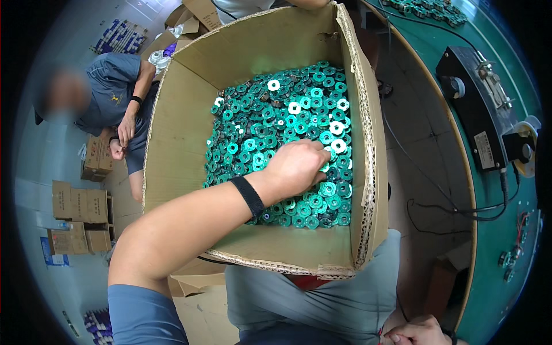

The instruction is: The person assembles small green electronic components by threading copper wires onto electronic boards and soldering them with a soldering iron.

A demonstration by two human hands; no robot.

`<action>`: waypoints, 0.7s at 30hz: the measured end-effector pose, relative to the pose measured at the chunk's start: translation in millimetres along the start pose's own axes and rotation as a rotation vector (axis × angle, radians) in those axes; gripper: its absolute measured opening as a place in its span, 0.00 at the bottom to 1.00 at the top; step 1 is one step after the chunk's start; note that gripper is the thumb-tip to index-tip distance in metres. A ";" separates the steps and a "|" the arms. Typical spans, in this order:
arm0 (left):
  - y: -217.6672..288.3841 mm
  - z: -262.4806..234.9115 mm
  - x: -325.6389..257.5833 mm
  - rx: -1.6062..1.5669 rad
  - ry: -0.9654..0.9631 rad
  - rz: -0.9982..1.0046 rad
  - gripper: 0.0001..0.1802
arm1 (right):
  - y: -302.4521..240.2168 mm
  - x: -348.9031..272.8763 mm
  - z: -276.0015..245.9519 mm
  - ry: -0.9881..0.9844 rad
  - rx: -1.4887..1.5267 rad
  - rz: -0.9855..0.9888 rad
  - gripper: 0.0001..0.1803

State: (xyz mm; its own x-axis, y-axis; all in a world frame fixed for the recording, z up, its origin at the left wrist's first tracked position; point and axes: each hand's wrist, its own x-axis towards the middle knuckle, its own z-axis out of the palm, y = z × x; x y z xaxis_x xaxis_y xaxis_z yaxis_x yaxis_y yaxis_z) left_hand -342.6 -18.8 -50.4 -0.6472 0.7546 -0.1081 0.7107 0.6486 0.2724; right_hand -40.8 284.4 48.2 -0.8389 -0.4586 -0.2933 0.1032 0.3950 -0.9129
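Small green ring-shaped parts [247, 144] with notched edges, likely motor stators, are heaped in an open cardboard box [293, 250]. Some shine white under the light, and a few show copper-coloured sides. My left hand [296, 167], with a black band at the wrist, reaches into the box. Its fingers curl down on the parts at the heap's right side, and their tips are partly hidden among them. Low at the right edge of my lap is my right hand [420, 332], its fingers curled together. What those fingers hold, if anything, cannot be made out.
To the right runs a green workbench [460, 224] with a black device [474, 109], cables and more parts [428, 8]. A person [118, 98] sits at the left; another person's arm is behind the box. Cardboard cartons [80, 204] stand at the left.
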 end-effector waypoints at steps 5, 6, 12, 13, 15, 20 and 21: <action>5.3 10.0 7.7 -0.059 0.021 0.048 0.16 | 2.6 -0.3 1.4 0.013 0.023 -0.005 0.05; 4.2 12.5 7.6 -0.059 0.020 0.049 0.16 | 3.3 -0.5 1.4 0.014 0.024 -0.004 0.05; 7.2 0.4 2.3 -0.070 -0.003 0.041 0.20 | 0.3 -4.3 2.1 0.029 0.021 -0.010 0.06; 10.7 -7.6 0.9 -0.075 0.003 0.049 0.20 | 2.1 -9.3 1.4 -0.030 -0.002 -0.008 0.05; 25.6 -25.4 2.7 -0.098 0.207 0.105 0.21 | 9.5 -18.7 7.1 -0.062 -0.019 0.009 0.07; 76.7 -119.6 -49.8 -0.197 0.514 -0.044 0.18 | 29.2 -17.2 18.6 -0.102 -0.153 -0.156 0.06; 92.3 -134.8 -59.0 -0.306 0.536 -0.094 0.18 | 32.9 -24.6 24.0 -0.071 -0.160 -0.130 0.06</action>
State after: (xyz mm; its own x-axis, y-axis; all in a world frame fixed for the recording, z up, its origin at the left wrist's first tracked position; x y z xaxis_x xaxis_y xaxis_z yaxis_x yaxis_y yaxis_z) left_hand -276.0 -16.9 110.0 -0.8076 0.4899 0.3284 0.5847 0.5919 0.5548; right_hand -3.9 289.6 18.6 -0.7990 -0.5669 -0.2006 -0.0941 0.4474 -0.8894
